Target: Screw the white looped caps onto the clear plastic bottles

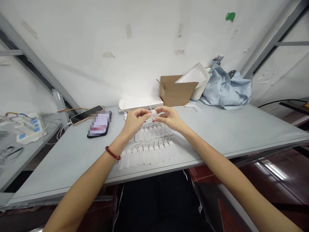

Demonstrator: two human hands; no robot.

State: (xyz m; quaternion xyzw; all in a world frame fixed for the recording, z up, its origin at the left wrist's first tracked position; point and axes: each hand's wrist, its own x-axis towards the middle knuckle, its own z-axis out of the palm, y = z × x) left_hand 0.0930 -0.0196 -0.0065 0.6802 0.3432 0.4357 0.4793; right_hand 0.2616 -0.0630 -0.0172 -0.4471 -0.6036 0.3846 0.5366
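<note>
My left hand (135, 120) and my right hand (169, 117) meet above the grey table (229, 129), both pinched on one small translucent plastic bottle (154, 113) held between the fingertips. A red bead bracelet (112, 153) circles my left wrist. Under the hands lie two rows of several like small white bottles (149, 151) with looped caps, laid side by side on the table's front half.
A phone (85, 115) and a dark pouch (100, 125) lie at the left. A white tray (141, 103), an open cardboard box (175, 90), a white container (196, 79) and a pale blue cloth (227, 88) stand along the wall. A side shelf with cables (24, 129) is far left.
</note>
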